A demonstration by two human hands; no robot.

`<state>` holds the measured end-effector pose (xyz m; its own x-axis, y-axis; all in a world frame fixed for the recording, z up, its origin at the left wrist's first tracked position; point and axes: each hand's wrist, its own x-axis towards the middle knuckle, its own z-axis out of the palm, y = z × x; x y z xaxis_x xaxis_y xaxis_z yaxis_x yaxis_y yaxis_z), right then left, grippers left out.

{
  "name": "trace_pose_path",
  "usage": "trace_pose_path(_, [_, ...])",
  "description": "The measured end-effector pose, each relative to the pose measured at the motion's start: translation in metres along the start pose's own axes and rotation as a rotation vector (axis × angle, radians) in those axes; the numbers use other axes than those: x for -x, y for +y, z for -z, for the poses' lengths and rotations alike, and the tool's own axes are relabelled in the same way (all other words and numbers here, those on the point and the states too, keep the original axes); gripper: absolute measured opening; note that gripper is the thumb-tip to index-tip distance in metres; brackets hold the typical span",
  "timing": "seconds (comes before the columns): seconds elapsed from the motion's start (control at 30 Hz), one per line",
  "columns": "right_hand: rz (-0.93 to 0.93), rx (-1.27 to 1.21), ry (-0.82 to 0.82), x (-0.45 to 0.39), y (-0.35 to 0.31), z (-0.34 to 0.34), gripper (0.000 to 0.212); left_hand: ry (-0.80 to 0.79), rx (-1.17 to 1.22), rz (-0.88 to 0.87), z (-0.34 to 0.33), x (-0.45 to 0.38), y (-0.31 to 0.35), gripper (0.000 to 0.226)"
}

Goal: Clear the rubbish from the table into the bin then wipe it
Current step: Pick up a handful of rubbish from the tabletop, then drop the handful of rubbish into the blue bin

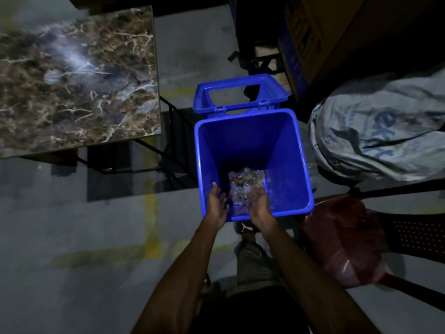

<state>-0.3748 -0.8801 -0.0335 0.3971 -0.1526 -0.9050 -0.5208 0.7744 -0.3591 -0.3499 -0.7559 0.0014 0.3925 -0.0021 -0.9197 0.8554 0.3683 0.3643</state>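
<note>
Both hands, left (218, 201) and right (258, 201), open and empty; between them rubbish (245, 183), light, crinkly plastic, in the bin (298, 165).

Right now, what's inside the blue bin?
Clear crumpled rubbish shows inside the bin, between the open left hand and right hand. The hands hide the near part.

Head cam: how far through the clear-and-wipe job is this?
Done: the marble table top shows no rubbish where visible, though it is blurred. In hand: the left hand and right hand are open over the blue bin, with clear plastic rubbish inside beneath them. Left: wiping; no cloth is in view.
</note>
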Motion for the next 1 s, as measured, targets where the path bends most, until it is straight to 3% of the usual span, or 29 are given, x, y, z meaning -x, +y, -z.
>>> trace_pose_path(0.23, [-0.016,0.159,-0.112,0.027,0.058,-0.018,0.049,-0.034,0.137,-0.107,0.075,0.035,-0.012,0.030])
trace_pose_path(0.6, [0.065,0.605,-0.461,0.167,0.218,-0.074,0.032,-0.008,0.440,-0.373,0.269,0.135,-0.064,0.040])
trace_pose_path(0.8, [0.188,0.930,-0.602,0.218,0.319,-0.095,0.031,0.135,0.470,-0.488,0.390,0.166,-0.078,0.037])
trace_pose_path(1.0, [0.289,1.132,-0.720,0.242,0.381,-0.149,0.034,0.239,0.558,-0.542,0.470,0.170,-0.068,0.033])
